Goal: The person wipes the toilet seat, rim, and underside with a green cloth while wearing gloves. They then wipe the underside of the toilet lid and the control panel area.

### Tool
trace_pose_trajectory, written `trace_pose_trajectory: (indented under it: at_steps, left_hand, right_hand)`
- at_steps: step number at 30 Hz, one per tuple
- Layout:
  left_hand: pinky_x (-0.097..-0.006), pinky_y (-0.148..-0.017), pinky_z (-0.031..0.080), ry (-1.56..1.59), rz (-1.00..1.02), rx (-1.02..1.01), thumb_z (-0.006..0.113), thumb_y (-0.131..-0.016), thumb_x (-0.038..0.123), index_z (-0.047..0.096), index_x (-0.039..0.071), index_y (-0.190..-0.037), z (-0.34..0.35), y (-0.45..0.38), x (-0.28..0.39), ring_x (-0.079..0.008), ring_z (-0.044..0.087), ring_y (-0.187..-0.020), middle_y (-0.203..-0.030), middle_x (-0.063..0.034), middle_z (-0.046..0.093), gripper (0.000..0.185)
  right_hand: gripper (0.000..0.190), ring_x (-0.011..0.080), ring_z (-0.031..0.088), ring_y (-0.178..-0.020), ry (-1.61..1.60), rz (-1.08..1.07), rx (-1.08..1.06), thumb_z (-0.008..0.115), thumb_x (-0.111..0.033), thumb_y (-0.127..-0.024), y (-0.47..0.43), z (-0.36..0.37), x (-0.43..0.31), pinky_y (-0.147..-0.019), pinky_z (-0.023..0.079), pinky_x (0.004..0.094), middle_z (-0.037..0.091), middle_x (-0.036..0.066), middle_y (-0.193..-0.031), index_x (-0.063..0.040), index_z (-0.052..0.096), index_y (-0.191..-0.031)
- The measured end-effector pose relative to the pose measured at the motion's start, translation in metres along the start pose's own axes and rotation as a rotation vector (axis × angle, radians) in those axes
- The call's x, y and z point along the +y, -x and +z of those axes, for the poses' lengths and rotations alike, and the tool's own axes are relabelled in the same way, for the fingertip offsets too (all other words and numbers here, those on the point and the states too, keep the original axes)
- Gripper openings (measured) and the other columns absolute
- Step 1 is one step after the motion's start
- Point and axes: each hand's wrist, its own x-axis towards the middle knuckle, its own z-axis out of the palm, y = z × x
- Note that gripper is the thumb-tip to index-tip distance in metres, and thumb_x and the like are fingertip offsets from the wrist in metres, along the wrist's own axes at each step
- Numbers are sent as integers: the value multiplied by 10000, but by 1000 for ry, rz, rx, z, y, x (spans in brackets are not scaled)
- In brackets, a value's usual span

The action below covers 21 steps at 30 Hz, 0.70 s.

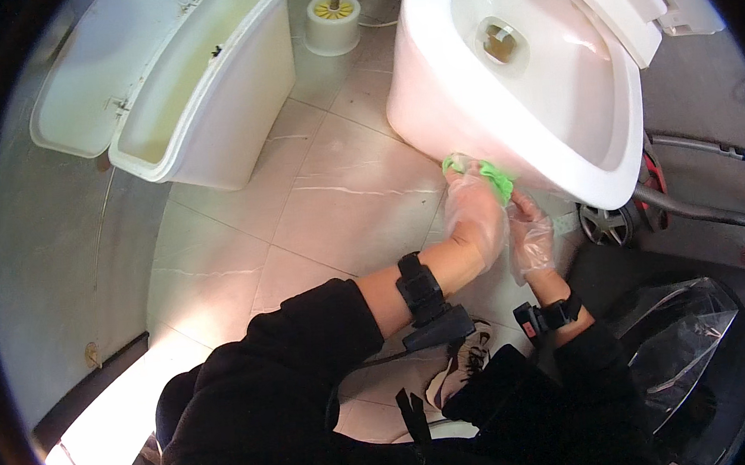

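A green cloth (497, 181) is bunched in my left hand (474, 209), which wears a clear plastic glove. Both are against the lower outer side of a white toilet bowl (427, 86). Just to the right, my right hand (531, 234), in a similar glove, has its fingertips close to the cloth's lower edge; whether they grip it is unclear. The toilet seat (616, 11) is raised, and brownish water (500, 43) shows in the bowl. Black straps with small devices sit around both wrists.
At the left stands a white bin (234, 106) with its lid (101, 63) swung open. A toilet brush holder (332, 25) stands behind. Right of the toilet are a wheel (605, 224) and a grey hose (701, 206). Clear plastic (684, 340) lies at lower right, and my shoe (463, 369) is on the tiles.
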Motion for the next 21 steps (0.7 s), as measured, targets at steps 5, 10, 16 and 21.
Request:
trace_pose_trajectory:
  at_steps: [5,10,16,21]
  left_hand:
    - [-426,-973,415,-179,86,67,409,-1001,245,357,-34,-1390,-12,4,10,-401,559,-1106,-1252,-270,546,481]
    - [-394,-1073,338,26,61,181,416,-991,165,330,-45,-1407,-6,-8,0,-395,412,-1291,-1449,-278,355,474]
    - [-379,-1108,295,-358,193,156,404,-977,108,287,-57,-1444,-16,-42,-27,-379,365,-1334,-1503,-267,281,509]
    - [-333,-985,433,58,-34,91,440,-929,63,448,-29,-1358,-45,-96,-35,-300,529,-1207,-1391,-216,471,439]
  right_hand:
    - [423,124,558,-1052,-79,127,-117,562,32,-882,1,11,-14,-908,448,261,614,91,-1222,15,554,-1304]
    - [397,170,550,-1138,45,198,-134,530,-1,-927,-10,33,-25,-1002,421,294,588,104,-1261,44,515,-1321]
    - [378,135,559,-1052,-87,410,-138,537,-76,-950,-22,55,-30,-936,444,266,605,57,-1198,40,534,-1310]
    - [377,103,554,-958,-142,392,-168,541,-137,-972,-42,87,-19,-873,459,250,616,34,-1137,36,542,-1307]
